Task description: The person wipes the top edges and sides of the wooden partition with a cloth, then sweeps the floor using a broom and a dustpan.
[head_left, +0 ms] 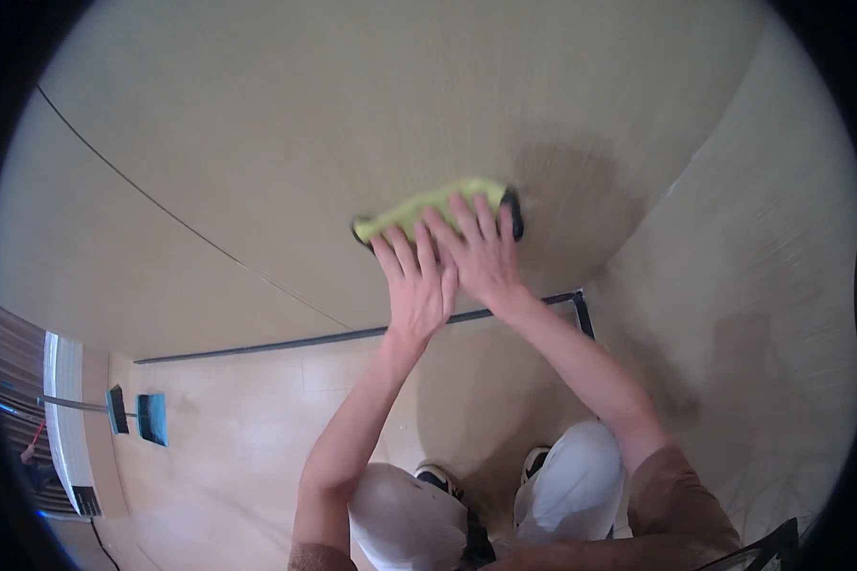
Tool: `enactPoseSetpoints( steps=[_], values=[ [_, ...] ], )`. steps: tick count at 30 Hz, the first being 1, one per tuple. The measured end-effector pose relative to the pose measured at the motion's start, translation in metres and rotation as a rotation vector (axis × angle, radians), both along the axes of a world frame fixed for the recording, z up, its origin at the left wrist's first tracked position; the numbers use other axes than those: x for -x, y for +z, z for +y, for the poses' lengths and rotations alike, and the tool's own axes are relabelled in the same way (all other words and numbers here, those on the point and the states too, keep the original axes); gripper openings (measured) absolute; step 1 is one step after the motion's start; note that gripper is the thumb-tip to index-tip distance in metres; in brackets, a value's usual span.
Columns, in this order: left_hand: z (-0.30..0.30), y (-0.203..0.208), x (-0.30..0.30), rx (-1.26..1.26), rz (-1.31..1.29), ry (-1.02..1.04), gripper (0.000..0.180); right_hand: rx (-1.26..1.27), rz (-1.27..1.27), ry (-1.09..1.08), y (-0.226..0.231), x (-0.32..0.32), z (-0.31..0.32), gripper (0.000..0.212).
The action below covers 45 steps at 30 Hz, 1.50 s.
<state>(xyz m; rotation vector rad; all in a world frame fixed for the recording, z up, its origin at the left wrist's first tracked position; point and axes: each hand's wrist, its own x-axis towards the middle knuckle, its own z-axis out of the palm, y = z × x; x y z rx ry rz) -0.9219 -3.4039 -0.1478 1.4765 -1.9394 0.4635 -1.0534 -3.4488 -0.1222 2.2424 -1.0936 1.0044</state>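
A folded yellow-green cloth [405, 211] with dark edges lies against the beige wall panel [305, 124] in front of me. My left hand [417, 285] presses on its lower middle, open, with fingers stretched out. Beside it, my right hand [484, 255] lies flat on the cloth's right part, also open with fingers spread. The thumb sides of the two hands meet. The cloth's underside is hidden against the panel.
A dark skirting strip [257, 348] runs along the panel's foot and turns at the corner [581, 297]. Another wall [743, 257] stands at the right. A blue dustpan [152, 419] and a broom [116, 409] are on the floor at the left. My knees [581, 476] are bent below.
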Motion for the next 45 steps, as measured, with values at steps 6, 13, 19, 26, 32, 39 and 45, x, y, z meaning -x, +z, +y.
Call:
enactPoseSetpoints(
  steps=[6, 13, 19, 26, 32, 39, 45],
  values=[
    [0.056, -0.158, -0.039, -0.435, -0.449, -0.029, 0.081, -0.353, 0.297, 0.093, -0.157, 0.032, 0.04, 0.053],
    [0.035, -0.076, 0.009, -0.299, -0.393, 0.186, 0.068, -0.425, 0.004, 0.061, -0.113, 0.007, 0.034, 0.052],
    [-0.027, 0.124, 0.037, 0.242, -0.271, 0.292, 0.061, 0.255, -0.136, 0.02, 0.112, 0.033, -0.013, 0.045],
    [-0.075, 0.269, 0.045, 1.049, -0.18, 0.092, 0.053, 0.58, -0.222, -0.082, 0.257, 0.047, -0.013, 0.059],
    [-0.035, 0.072, 0.097, 0.528, -0.063, 0.21, 0.056, 0.375, -0.221, -0.118, 0.07, 0.082, -0.015, 0.045],
    [0.022, -0.269, 0.133, -0.137, -0.171, 0.149, 0.041, -0.348, 0.015, -0.054, -0.286, 0.141, 0.03, 0.032],
    [0.048, -0.271, 0.145, -0.264, -0.141, 0.137, 0.052, -0.534, -0.168, -0.003, -0.289, 0.142, 0.063, 0.044]
  ],
)
